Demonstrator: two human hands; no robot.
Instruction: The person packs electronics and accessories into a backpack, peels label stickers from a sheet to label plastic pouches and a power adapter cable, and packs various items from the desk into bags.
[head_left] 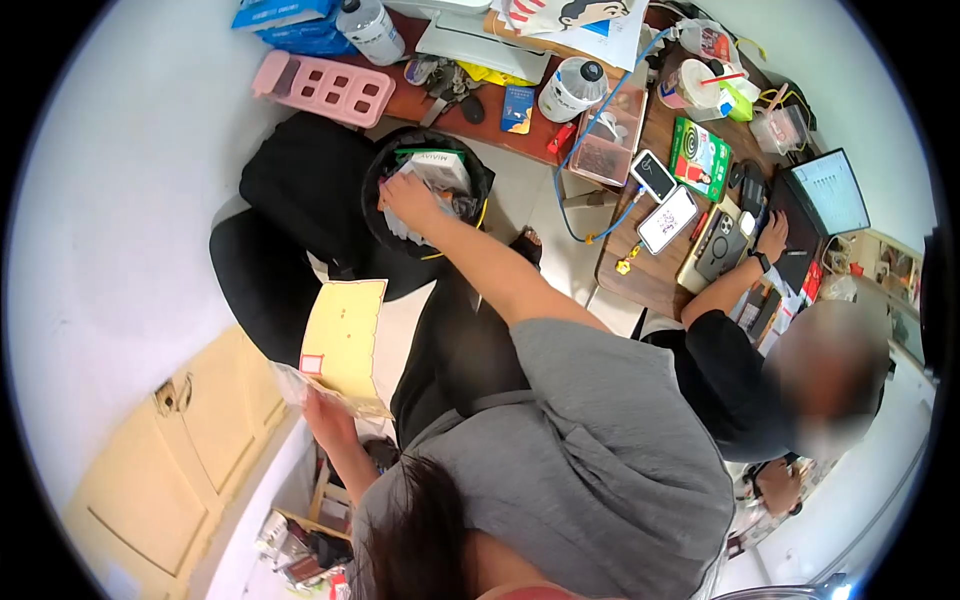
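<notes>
My left hand (328, 420) is closed on the lower edge of a pale yellow card (345, 335) with a scalloped side and a small red-framed square. Clear, crinkled plastic (292, 382) shows beside the fingers. My right hand (408, 200) reaches into a round black-lined trash bin (478, 180), its fingers curled at white plastic bags (405, 228). What the fingertips grip, if anything, is hidden. A white box (447, 168) with dark lettering lies in the bin beside that hand.
A co-worker (720, 370) sits at right with a hand on a laptop (830, 195). Phones (667, 220), a green box (700, 158) and cups crowd the wooden desk (625, 265). A pink tray (325, 88) and bottles stand above the bin. A black-covered chair (300, 185) is left.
</notes>
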